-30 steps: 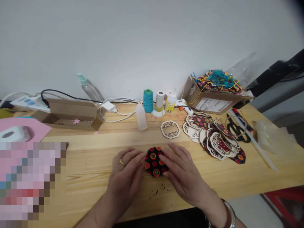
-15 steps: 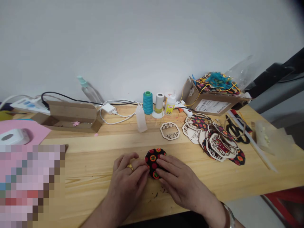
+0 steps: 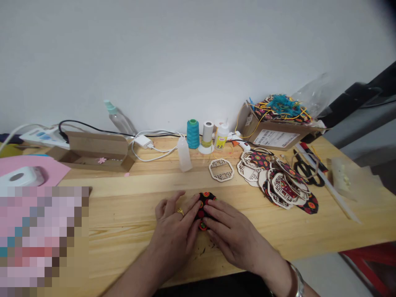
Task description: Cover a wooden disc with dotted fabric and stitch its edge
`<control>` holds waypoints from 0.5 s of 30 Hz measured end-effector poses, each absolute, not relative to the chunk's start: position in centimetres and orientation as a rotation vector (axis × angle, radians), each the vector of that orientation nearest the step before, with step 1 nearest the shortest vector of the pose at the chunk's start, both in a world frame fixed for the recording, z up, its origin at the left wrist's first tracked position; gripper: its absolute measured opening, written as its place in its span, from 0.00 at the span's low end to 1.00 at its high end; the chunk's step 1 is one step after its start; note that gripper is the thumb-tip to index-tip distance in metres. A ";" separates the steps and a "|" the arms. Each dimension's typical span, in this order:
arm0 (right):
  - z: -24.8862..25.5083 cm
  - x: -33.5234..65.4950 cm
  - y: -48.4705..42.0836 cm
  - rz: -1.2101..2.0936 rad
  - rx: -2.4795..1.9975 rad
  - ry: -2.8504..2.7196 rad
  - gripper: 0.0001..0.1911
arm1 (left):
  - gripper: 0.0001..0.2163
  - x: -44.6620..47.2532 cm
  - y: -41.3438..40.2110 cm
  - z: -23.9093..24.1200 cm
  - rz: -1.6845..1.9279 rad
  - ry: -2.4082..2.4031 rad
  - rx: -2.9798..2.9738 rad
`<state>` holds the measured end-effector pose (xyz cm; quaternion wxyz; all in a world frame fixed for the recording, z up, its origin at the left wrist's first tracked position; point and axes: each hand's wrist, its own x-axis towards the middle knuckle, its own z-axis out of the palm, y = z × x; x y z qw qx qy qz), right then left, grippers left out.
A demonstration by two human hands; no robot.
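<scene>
A small piece of black fabric patterned with red, orange and green flower rounds lies on the wooden table, partly covered by my fingers. From its left side, my left hand rests fingertips flat on the cloth; one or two of its fingers stick up away from it, and a gold ring shows. My right hand lays its stretched fingers over the right side, with the thumb low by the edge. Fingertips of both hands almost meet across the middle. What lies beneath the fabric is hidden. Just beyond sits a thin wooden lattice frame.
At right lies a pile of lattice frames and patterned pieces, beside black scissors and a white strip. Behind stand a translucent bottle, teal thread, a glue bottle and a full cardboard box. An open carton sits left.
My left hand has shifted right, from the fabric piece's left edge onto its top, covering more of it. My right hand has stayed nearly in place.
</scene>
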<state>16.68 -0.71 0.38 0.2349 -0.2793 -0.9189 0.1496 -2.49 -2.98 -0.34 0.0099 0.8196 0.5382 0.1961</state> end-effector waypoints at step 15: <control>-1.2 16.9 0.0 0.393 -0.947 -2.380 0.19 | 0.18 -3.3 -2.9 -0.9 0.700 1.694 2.527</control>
